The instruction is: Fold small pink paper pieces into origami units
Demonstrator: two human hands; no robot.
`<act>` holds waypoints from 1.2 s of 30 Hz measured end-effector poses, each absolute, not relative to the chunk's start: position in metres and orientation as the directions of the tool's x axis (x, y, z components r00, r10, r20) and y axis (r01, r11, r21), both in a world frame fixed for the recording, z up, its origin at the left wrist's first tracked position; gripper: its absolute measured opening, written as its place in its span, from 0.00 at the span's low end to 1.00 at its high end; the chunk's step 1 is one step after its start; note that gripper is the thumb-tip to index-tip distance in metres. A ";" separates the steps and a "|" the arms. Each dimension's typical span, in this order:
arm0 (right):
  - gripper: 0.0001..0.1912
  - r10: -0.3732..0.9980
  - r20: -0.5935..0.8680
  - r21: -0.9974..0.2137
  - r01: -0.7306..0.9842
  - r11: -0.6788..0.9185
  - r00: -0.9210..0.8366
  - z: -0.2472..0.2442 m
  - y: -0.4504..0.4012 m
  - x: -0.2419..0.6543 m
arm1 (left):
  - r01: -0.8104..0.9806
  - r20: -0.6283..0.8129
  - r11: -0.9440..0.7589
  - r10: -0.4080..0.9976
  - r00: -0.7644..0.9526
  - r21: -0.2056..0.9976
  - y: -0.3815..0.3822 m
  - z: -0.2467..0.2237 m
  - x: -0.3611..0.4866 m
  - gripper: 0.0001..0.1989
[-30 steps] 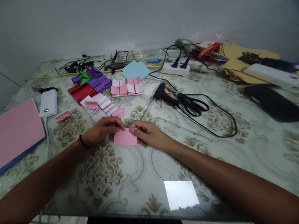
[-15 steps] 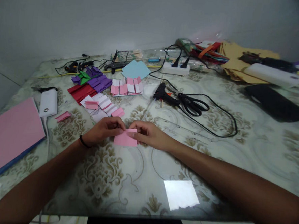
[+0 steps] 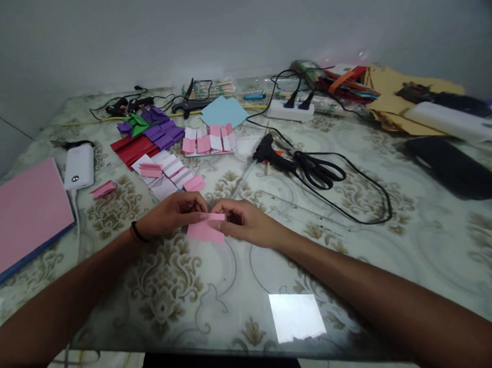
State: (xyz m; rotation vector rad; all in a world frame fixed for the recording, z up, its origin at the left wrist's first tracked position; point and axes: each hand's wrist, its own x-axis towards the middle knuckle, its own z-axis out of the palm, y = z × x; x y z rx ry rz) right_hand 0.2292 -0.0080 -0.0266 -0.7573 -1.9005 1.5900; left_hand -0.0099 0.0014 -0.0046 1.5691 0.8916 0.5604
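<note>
A small pink paper (image 3: 206, 234) is held over the patterned table, its upper edge pinched between both hands. My left hand (image 3: 176, 212) grips the top left part, thumb in front and fingers curled behind. My right hand (image 3: 243, 221) has its thumb across the upper right part, with the other fingers behind the sheet. Just beyond the left hand lie folded pink and white papers (image 3: 169, 171), and farther back stands another pink and white row of folds (image 3: 210, 140). A single folded pink strip (image 3: 104, 189) rests to the left.
A black glue gun (image 3: 268, 152) with a coiled cord lies beyond the right hand. Behind it are a white power strip (image 3: 291, 111) and blue paper squares (image 3: 223, 111). At left sit a white power bank (image 3: 80, 166) and a pink sheet stack (image 3: 21, 220). A white paper (image 3: 296, 318) lies near the front edge.
The hands stay nearly in place on the pink paper; the right thumb has slid slightly left and the sheet's upper edge sits a little lower.
</note>
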 end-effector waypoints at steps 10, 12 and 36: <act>0.14 0.739 0.107 -0.951 0.147 0.270 -0.666 -0.022 -0.011 0.225 | 0.316 -0.115 -0.090 0.811 0.573 0.944 0.002 -0.005 -0.010 0.19; 0.14 0.738 0.111 -0.948 0.151 0.279 -0.666 -0.023 -0.010 0.225 | 0.324 -0.109 -0.102 0.813 0.573 0.941 0.002 -0.006 -0.010 0.19; 0.13 0.736 0.113 -0.945 0.158 0.288 -0.667 -0.025 -0.010 0.225 | 0.318 -0.125 -0.091 0.792 0.598 0.944 0.001 -0.005 -0.011 0.16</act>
